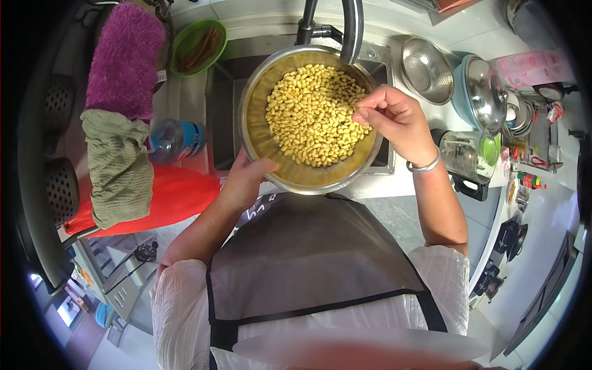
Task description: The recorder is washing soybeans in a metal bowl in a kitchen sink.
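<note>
A wide stainless steel bowl point(259, 157) holds a heap of pale yellow soybeans point(310, 115) above the kitchen sink point(226, 97). At its lower left, my left hand point(247, 178) grips the rim, thumb over the inside edge. My right hand point(391, 118) is over the bowl's right side, thumb and index finger pinched together near the beans. Something small may be between those fingertips; I cannot tell what. The black faucet point(352, 32) reaches over the bowl's back rim.
A green basin point(222, 51) with brown pieces and a plastic bottle point(173, 141) stand left. On the right are a metal strainer bowl point(428, 71), a blue pot with a glass lid point(483, 97) and a blender jug point(467, 155). Purple and green cloths point(122, 162) hang at far left.
</note>
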